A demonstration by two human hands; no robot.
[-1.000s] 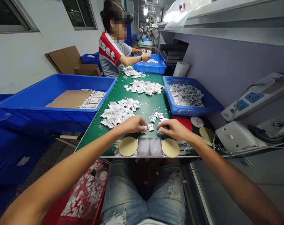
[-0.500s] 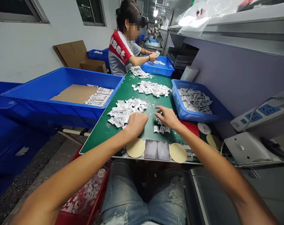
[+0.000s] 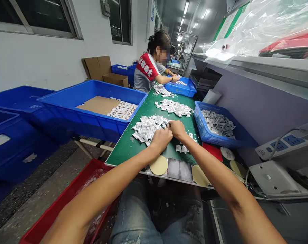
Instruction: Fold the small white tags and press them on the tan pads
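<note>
Side by side at the near right edge of a pile of small white plastic pieces (image 3: 147, 127), my two hands meet over the green table. My left hand (image 3: 162, 139) is closed, its back towards me. My right hand (image 3: 177, 129) is closed too, fingertips turned in against the left ones. Whatever they pinch is hidden by the fingers. A few loose white pieces (image 3: 181, 149) lie under and beside my right wrist, partly covered by the forearm.
A blue basket (image 3: 212, 138) of white pieces stands right. Farther along the table (image 3: 123, 149) lie more piles and a co-worker (image 3: 151, 71) at a blue tray (image 3: 181, 92). Left is a large blue bin (image 3: 93, 113). Round yellow discs (image 3: 158, 165) line the front edge.
My right hand has moved left to meet the left hand, and its spread fingers have closed. The camera has tilted up and turned left, so the scene sits lower and farther right.
</note>
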